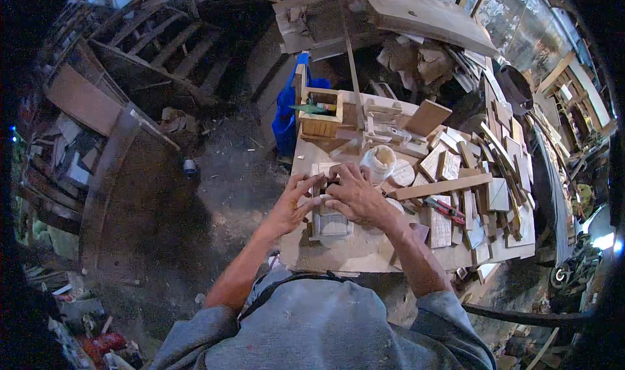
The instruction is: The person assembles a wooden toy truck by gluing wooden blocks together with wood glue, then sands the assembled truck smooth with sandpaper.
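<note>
My left hand point(290, 205) is closed at the left side of a small pale wooden frame point(315, 227), its thumb and fingers against the edge. From the right, my right hand point(357, 197) bends its fingers over the far part of the frame. What its fingertips hold, if anything, is hidden. Below the hands, a greyish rectangular panel point(333, 225) lies within the frame. An open white jar point(379, 164) with pale, light-brown contents stands just beyond my right hand.
Offcuts and a long wooden strip point(444, 186) crowd the worktable point(312, 256) to the right, with a red utility knife point(446, 210) among them. A wooden box point(321, 128) holding tools stands at the back left, beside a blue bag point(285, 119). Stacked boards lie behind.
</note>
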The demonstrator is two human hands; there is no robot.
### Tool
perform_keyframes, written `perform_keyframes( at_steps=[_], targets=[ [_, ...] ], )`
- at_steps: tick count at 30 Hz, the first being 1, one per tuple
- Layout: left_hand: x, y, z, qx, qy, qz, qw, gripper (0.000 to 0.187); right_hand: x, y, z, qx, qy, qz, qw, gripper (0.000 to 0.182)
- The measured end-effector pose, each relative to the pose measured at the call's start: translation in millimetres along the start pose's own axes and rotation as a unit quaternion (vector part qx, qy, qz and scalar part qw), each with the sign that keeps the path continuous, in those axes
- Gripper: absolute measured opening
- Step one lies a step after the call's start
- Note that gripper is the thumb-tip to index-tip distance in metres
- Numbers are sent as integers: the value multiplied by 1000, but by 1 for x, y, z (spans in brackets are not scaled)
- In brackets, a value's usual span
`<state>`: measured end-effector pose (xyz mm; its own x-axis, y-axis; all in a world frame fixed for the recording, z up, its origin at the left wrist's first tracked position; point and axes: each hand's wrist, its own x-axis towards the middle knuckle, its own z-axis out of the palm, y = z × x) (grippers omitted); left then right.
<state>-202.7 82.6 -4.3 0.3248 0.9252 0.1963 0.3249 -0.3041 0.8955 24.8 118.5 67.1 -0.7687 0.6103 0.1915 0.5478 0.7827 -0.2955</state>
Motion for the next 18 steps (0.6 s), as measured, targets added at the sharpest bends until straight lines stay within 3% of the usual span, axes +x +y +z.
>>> perform_keyframes(
  at_steps=[7, 18],
  targets=[
    [-2, -5, 6, 37, 41, 33, 998, 49, 0, -1, 7, 18, 12, 13, 1000, 25],
    [-2, 12, 5, 23, 48, 9, 999, 45, 0, 2, 10, 16, 13, 3, 1000, 24]
  ],
)
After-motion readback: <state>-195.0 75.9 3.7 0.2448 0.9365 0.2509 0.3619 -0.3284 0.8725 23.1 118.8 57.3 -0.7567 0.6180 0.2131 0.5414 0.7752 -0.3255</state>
